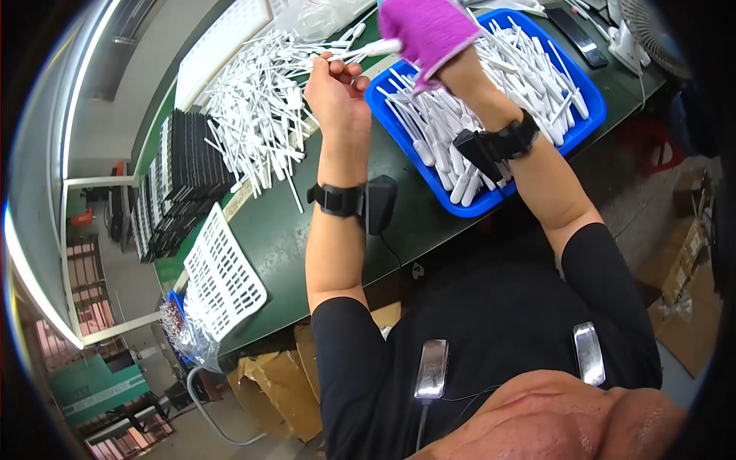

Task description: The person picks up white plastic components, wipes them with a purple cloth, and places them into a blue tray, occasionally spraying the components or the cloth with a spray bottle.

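My bare left hand (pixel 337 92) is over the far middle of the bench, fingers curled and pinched on the thin stem of a white plastic dropper (pixel 382 48). The dropper's thick bulb end points right and meets the edge of the purple glove on my right hand (pixel 429 34). That hand hovers above the far left rim of a blue tray (pixel 425 175); its fingers are mostly hidden behind the glove's back. The tray holds many similar white droppers (pixel 452 146). Beyond and left of my left hand lies a loose heap of thin white pieces (pixel 257 115).
Stacked black trays (pixel 184 165) stand left of the heap, near a white slotted basket (pixel 225 272). A white board (pixel 218 50) and clear plastic bags (pixel 318 17) lie at the back. A phone (pixel 576 37) and a fan (pixel 655 31) are far right. Cardboard boxes (pixel 280 391) sit below the bench.
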